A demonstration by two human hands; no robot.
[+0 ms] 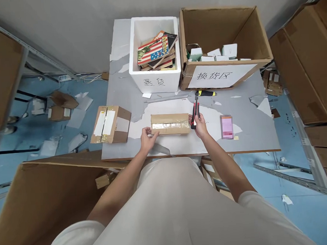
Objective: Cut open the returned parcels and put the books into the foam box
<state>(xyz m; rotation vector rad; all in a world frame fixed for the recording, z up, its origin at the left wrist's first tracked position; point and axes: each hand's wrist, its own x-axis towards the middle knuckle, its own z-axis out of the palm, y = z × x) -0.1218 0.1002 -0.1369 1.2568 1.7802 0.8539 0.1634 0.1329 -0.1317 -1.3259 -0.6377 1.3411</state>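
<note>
Currently both hands are over the worktop (253, 139), near the middle of its near edge. Small box (170, 129), brown cardboard, lies lengthwise between them, long sides running roughly with that edge; shiny clear tape along its top.

Left hand (147, 140): at the box's left end, thumb by its near left corner, the other fingers bent around that end. Contact looks likely; cannot tell whether it is a firm grip.

Right hand (200, 126): fingers closed round a red-and-black knife (195, 115), blade toward the far edge. Fingertips just beside the box's right end; touching or not, cannot tell.

Second knife (206, 93), yellow and black, lies beyond the right hand, just in front of the large open carton (227, 71). That carton stands at the far right corner, handwritten paper on its front, small white boxes (229, 51) inside. Left of it, close by, a white foam bin (157, 80), also lettered, holds a heap of books (155, 51), the top one with a stars-and-stripes cover.

Taped box (111, 125) with white labels sits at the left edge, toward the near corner. Phone (227, 126), screen blurred, lies right of the right hand, nearer the right edge.

Below the near left corner: big open carton (25, 216). Blue floor (267, 182) either side, scraps of paper (78, 118) and cardboard about on the left.
</note>
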